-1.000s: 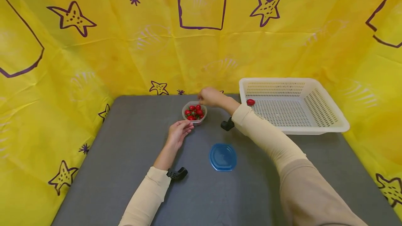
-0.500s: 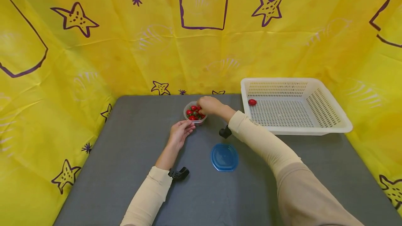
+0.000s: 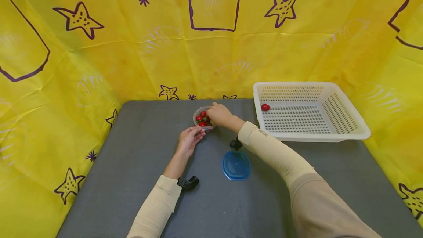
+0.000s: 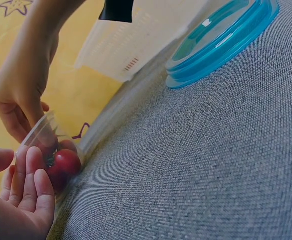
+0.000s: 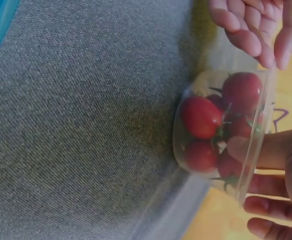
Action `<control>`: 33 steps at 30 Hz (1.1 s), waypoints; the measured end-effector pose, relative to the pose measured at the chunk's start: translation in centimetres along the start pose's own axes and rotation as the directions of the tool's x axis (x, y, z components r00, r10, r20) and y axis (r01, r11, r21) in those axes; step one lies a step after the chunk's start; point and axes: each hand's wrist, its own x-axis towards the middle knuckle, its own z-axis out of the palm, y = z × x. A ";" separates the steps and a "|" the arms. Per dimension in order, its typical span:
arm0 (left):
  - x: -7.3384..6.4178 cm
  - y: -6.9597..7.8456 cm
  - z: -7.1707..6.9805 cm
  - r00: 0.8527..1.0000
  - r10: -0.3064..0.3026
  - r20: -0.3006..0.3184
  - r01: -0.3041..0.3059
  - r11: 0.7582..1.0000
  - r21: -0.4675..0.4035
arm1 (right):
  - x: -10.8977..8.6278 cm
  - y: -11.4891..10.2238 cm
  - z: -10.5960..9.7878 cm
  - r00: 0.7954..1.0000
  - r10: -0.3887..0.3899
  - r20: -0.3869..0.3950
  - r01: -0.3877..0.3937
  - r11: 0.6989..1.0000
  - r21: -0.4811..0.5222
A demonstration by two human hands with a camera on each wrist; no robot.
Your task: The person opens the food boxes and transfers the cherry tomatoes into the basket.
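A small clear plastic container (image 3: 195, 117) stands at the table's back, holding several red cherry tomatoes (image 3: 202, 123) with green stems. My left hand (image 3: 189, 140) pinches its near rim between thumb and fingertip; the other fingers lie along its side. My right hand (image 3: 220, 115) reaches in from the right and back. In the right wrist view, one finger of the right hand (image 5: 278, 165) dips inside against a tomato (image 5: 229, 166), while other fingers stay near the rim. Whether it grips that tomato is hidden. A blue lid (image 3: 236, 165) lies flat in front of the container.
A white perforated basket (image 3: 310, 135) stands at the back right, with one cherry tomato (image 3: 265, 107) in its left corner. Grey cloth covers the table (image 3: 132, 164). A yellow patterned curtain (image 3: 148, 58) hangs behind and at both sides.
My right hand has moved from above the container's back right rim down into it, its wrist swinging slightly nearer me. The left hand stays at the near rim.
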 end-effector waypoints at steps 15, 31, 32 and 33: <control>0.2 -0.1 0.0 1.000 0.001 -0.003 -0.001 1.000 0.000 | -0.1 -0.1 0.1 1.000 0.005 -0.031 -0.005 1.000 0.013; 0.2 -0.2 0.0 1.000 0.016 -0.001 -0.016 1.000 0.001 | -0.7 1.1 -1.7 0.999 -0.011 -0.048 0.018 0.989 0.148; 0.2 -0.2 0.0 1.000 0.016 -0.001 -0.016 1.000 -0.004 | -0.7 1.3 -1.9 0.999 -0.014 -0.052 0.022 0.987 0.158; 0.2 -0.2 0.0 1.000 0.016 -0.002 -0.016 1.000 -0.008 | -0.7 1.5 -2.1 0.998 -0.017 -0.059 0.027 0.985 0.170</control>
